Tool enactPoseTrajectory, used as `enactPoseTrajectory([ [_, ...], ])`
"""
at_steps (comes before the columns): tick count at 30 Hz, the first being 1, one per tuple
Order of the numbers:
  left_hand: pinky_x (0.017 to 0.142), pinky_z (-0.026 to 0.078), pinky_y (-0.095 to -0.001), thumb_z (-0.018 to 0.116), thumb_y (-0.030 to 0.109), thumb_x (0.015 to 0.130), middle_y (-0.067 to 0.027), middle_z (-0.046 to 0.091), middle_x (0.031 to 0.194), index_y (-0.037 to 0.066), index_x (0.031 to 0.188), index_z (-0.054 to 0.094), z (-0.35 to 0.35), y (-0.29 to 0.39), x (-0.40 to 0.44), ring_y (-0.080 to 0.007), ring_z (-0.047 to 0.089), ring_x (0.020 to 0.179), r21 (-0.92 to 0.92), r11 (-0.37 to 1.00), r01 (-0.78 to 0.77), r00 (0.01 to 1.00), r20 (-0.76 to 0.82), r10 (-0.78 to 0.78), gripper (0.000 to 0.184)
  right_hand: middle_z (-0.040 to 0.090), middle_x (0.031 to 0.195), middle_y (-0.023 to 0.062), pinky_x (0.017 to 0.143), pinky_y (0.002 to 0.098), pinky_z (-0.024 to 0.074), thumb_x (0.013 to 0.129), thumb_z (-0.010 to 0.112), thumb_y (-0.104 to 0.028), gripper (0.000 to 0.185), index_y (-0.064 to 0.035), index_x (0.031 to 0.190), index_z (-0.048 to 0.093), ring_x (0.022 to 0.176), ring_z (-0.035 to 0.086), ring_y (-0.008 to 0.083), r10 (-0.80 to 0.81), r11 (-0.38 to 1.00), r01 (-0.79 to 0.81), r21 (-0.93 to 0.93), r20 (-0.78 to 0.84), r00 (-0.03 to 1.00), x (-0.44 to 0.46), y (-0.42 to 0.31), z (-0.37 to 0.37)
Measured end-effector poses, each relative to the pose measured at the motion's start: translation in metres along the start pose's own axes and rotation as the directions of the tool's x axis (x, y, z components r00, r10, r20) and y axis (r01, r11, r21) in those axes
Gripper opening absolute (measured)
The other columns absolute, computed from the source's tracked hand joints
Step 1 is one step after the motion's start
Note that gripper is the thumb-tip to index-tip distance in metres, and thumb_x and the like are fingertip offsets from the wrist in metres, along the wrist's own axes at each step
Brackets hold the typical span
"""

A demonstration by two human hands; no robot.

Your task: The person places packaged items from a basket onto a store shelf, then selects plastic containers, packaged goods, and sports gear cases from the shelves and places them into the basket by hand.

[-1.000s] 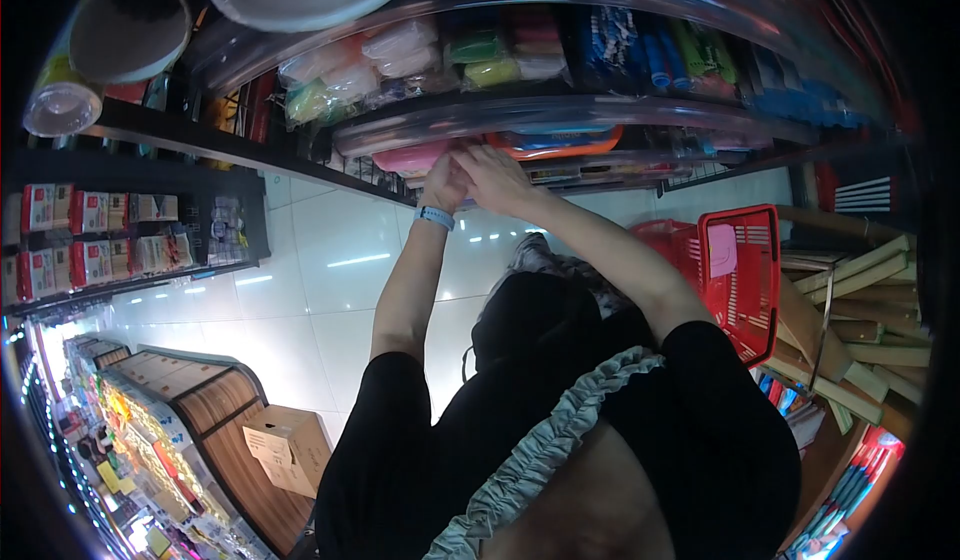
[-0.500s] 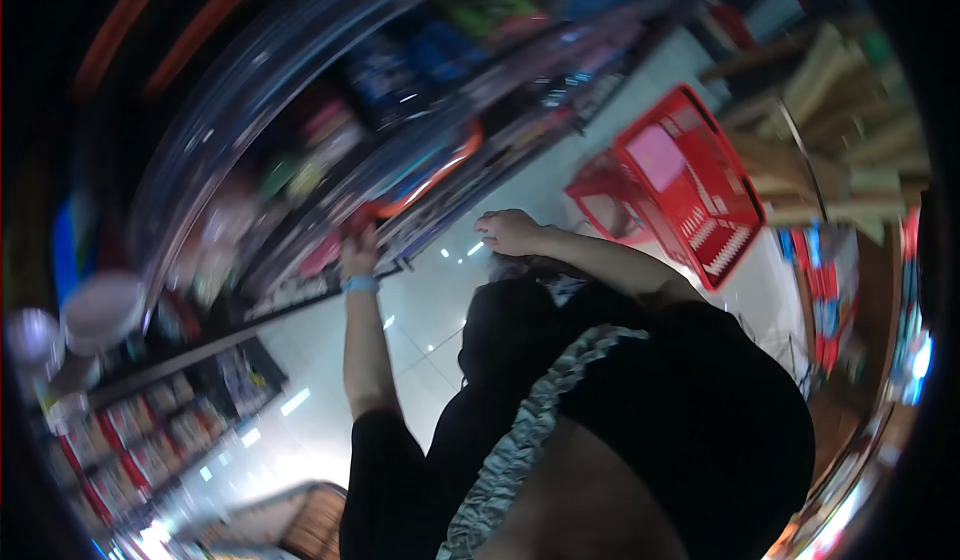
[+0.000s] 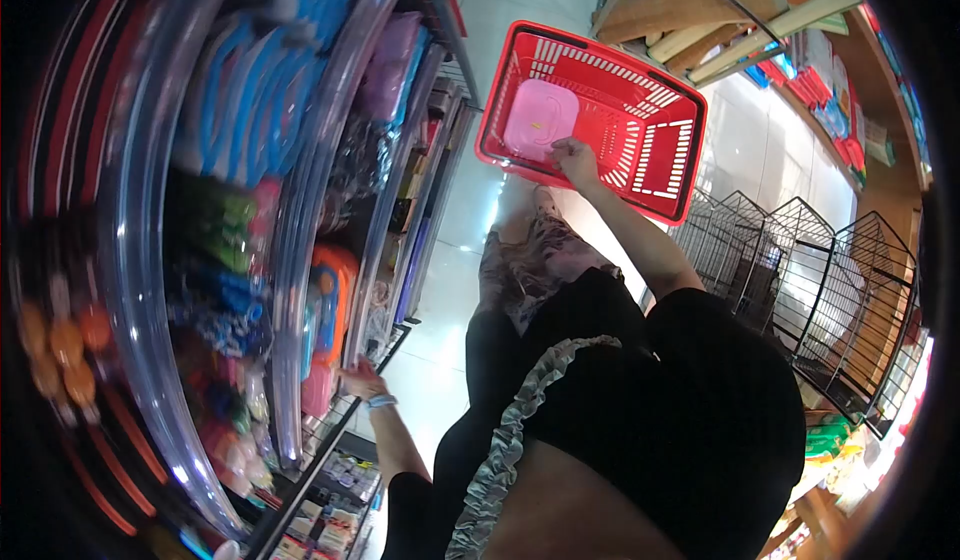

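My left hand (image 3: 364,381) is beside the shelf at left, fingers apart and holding nothing. Its fingertips come close to a pink item (image 3: 319,388) on the shelf; I cannot tell whether they touch. Just past that lies an orange-edged blue item (image 3: 333,300). A bracelet circles my left wrist. Over the near rim of a red shopping basket (image 3: 610,50), my right hand (image 3: 575,160) shows loosely curled fingers with nothing visible in them. Inside the basket lies a pink, rounded plastic container (image 3: 541,118), partly behind that hand.
Clear-edged shelves (image 3: 140,260) with packaged goods curve along the left. Black wire racks (image 3: 800,270) stand at right, below wooden pieces (image 3: 700,10) at the upper right. Pale floor tiles (image 3: 425,370) run between shelf and basket, under my legs.
The view has turned and sharpened. My right hand, stretched out apart from the basket before, now appears over its rim with fingers curled. My left hand stays near the pink item on the shelf.
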State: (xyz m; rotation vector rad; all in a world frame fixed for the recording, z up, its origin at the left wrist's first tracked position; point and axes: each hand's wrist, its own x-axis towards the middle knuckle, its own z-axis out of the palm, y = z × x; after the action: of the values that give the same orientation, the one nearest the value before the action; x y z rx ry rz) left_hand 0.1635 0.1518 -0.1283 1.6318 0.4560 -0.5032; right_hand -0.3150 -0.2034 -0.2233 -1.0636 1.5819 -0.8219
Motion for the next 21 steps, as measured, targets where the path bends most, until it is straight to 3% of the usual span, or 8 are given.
enactPoseTrajectory([
  [1, 0.087, 0.047, -0.0392, 0.048, 0.039, 0.092, -0.0172, 0.043, 0.130, 0.001, 0.126, 0.042, -0.014, -0.028, 0.028, -0.0295, 0.055, 0.103, 0.017, 0.995, 0.102, 0.995, 0.007, -0.102, 0.051, 0.064, 0.090, 0.0060, 0.057, 0.0286, 0.0508, 0.079, 0.069, -0.014, 0.027, 0.0002, 0.101, 0.062, 0.071, 0.062, 0.0143, 0.068, 0.997, -0.068, -0.018, -0.030, 0.997, 0.012, 0.011, -0.008],
  [3, 0.086, 0.047, -0.0403, 0.048, 0.033, 0.092, -0.0163, 0.046, 0.128, 0.003, 0.125, 0.044, 0.018, -0.057, -0.015, -0.0281, 0.055, 0.104, 0.185, 0.975, 0.119, 0.982, 0.120, -0.143, 0.045, 0.065, 0.097, 0.0083, 0.059, 0.0284, 0.0513, 0.079, 0.070, -0.016, 0.034, 0.0009, 0.106, 0.060, 0.076, 0.063, 0.0150, 0.198, 0.978, -0.203, -0.056, -0.085, 0.976, 0.037, 0.037, -0.020],
  [6, 0.076, 0.050, -0.0366, 0.052, 0.027, 0.091, -0.0141, 0.055, 0.117, 0.005, 0.122, 0.048, 0.088, -0.086, -0.088, -0.0253, 0.059, 0.094, 0.430, 0.903, 0.017, 0.886, 0.412, -0.213, 0.038, 0.064, 0.107, 0.0110, 0.069, 0.0305, 0.0527, 0.078, 0.072, -0.020, 0.042, 0.0006, 0.111, 0.058, 0.086, 0.063, 0.0171, 0.320, 0.916, -0.353, -0.191, -0.184, 0.929, 0.072, 0.086, -0.018],
  [9, 0.068, 0.051, -0.0301, 0.057, 0.019, 0.090, -0.0113, 0.060, 0.108, 0.004, 0.119, 0.051, 0.165, -0.102, -0.147, -0.0207, 0.062, 0.084, 0.558, 0.814, -0.161, 0.681, 0.660, -0.317, 0.033, 0.062, 0.110, 0.0118, 0.078, 0.0325, 0.0512, 0.075, 0.074, -0.025, 0.049, 0.0001, 0.115, 0.058, 0.092, 0.062, 0.0197, 0.360, 0.933, -0.361, 0.008, 0.011, 0.933, 0.080, 0.077, -0.020],
  [12, 0.067, 0.050, -0.0248, 0.054, 0.016, 0.093, -0.0090, 0.062, 0.106, 0.004, 0.114, 0.055, 0.233, -0.110, -0.194, -0.0152, 0.063, 0.083, 0.593, 0.728, -0.344, 0.533, 0.762, -0.369, 0.024, 0.064, 0.107, 0.0114, 0.083, 0.0325, 0.0491, 0.073, 0.076, -0.026, 0.052, 0.0000, 0.114, 0.059, 0.092, 0.062, 0.0210, 0.389, 0.875, -0.412, 0.254, 0.139, 0.911, 0.104, 0.114, -0.008],
  [15, 0.067, 0.050, -0.0240, 0.055, 0.015, 0.093, -0.0086, 0.061, 0.107, 0.003, 0.115, 0.055, 0.272, -0.118, -0.217, -0.0132, 0.061, 0.083, 0.562, 0.731, -0.386, 0.449, 0.807, -0.383, 0.025, 0.065, 0.102, 0.0109, 0.082, 0.0317, 0.0492, 0.071, 0.078, -0.027, 0.051, 0.0009, 0.110, 0.061, 0.090, 0.063, 0.0193, 0.501, 0.865, -0.502, 0.027, 0.024, 0.865, 0.117, 0.110, -0.004],
  [18, 0.068, 0.050, -0.0238, 0.055, 0.015, 0.093, -0.0078, 0.061, 0.106, 0.003, 0.114, 0.055, 0.298, -0.124, -0.224, -0.0127, 0.061, 0.083, 0.552, 0.740, -0.384, 0.428, 0.817, -0.386, 0.024, 0.067, 0.096, 0.0089, 0.077, 0.0322, 0.0500, 0.070, 0.079, -0.029, 0.049, 0.0004, 0.106, 0.063, 0.085, 0.063, 0.0177, 0.392, 0.915, -0.400, -0.059, -0.115, 0.913, 0.135, 0.166, 0.004],
  [21, 0.068, 0.050, -0.0239, 0.055, 0.016, 0.093, -0.0076, 0.061, 0.105, 0.003, 0.114, 0.055, 0.311, -0.123, -0.225, -0.0123, 0.061, 0.083, 0.525, 0.757, -0.389, 0.418, 0.833, -0.363, 0.024, 0.067, 0.093, 0.0072, 0.072, 0.0321, 0.0499, 0.069, 0.079, -0.034, 0.050, -0.0002, 0.103, 0.064, 0.080, 0.062, 0.0152, 0.450, 0.885, -0.450, -0.122, -0.029, 0.892, 0.114, 0.076, -0.022],
])
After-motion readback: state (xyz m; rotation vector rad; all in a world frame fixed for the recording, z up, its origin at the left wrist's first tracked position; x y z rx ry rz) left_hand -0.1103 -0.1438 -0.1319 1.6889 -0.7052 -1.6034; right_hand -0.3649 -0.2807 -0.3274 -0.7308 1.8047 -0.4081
